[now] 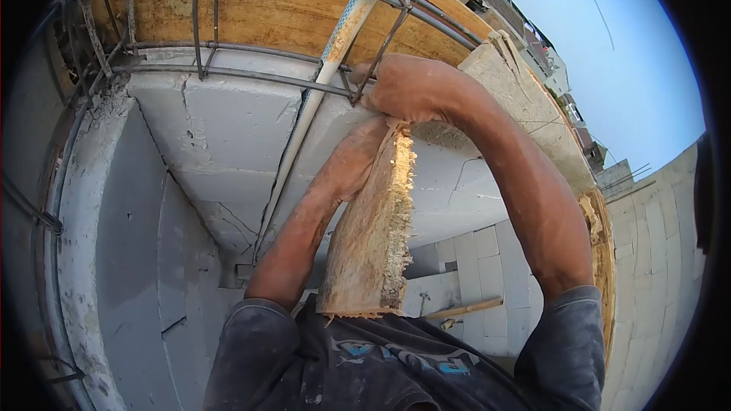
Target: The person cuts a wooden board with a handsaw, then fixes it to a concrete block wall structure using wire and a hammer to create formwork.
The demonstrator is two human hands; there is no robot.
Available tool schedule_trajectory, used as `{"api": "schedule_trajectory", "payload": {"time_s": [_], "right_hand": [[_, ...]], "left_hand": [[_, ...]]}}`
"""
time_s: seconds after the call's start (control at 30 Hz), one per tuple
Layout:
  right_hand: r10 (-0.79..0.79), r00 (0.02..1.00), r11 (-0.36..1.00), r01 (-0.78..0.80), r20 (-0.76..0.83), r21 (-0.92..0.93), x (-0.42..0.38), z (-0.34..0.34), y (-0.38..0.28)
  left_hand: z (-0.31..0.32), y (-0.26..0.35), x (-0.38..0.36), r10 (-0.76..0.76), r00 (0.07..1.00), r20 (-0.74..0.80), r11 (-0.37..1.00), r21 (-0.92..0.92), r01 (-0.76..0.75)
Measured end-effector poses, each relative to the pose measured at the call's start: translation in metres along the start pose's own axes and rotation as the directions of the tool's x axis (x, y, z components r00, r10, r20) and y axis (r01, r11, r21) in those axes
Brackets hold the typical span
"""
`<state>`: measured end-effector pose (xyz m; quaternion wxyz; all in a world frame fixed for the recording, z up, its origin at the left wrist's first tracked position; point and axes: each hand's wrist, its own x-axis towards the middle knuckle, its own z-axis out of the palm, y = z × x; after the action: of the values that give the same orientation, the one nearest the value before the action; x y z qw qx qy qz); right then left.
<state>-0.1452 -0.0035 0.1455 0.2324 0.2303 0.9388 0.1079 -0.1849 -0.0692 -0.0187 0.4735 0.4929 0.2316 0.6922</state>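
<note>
A rough wooden board [362, 236] stands on edge before my chest, its splintered edge facing right. My left hand [364, 151] is closed on the board's upper end, its fingers partly hidden by the wood. Just above, my right hand [407, 87] bends over the board's top beside a steel rebar stirrup [392, 38]. Its fingers look curled, but they are mostly out of sight behind the wrist and bars, so what they grip does not show.
A rebar cage [259, 72] runs along a long formwork plank [274, 4] at the top. A pale pipe [329, 61] slants across it. Grey block walls [183, 259] drop away on the left. Below right lies a wooden-handled tool [464, 309]. Rooftops stand beyond.
</note>
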Motion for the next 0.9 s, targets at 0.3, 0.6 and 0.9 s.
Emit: {"api": "schedule_trajectory", "payload": {"time_s": [0.3, 0.6, 0.9], "right_hand": [[0.145, 0.988, 0.971, -0.131, -0.057, 0.202, 0.0, -0.009, -0.003], [0.29, 0.956, 0.932, -0.27, -0.051, 0.243, -0.006, -0.003, -0.013], [0.3, 0.95, 0.931, -0.272, -0.084, 0.243, -0.008, -0.003, -0.012]], "left_hand": [[-0.007, -0.015, 0.014, 0.262, 0.956, 0.135, 0.793, 0.534, -0.293], [0.008, -0.032, 0.0, 0.307, 0.95, 0.058, 0.885, 0.35, -0.307], [0.009, -0.005, 0.004, -0.041, 0.999, -0.029, 0.992, 0.115, 0.044]]}}
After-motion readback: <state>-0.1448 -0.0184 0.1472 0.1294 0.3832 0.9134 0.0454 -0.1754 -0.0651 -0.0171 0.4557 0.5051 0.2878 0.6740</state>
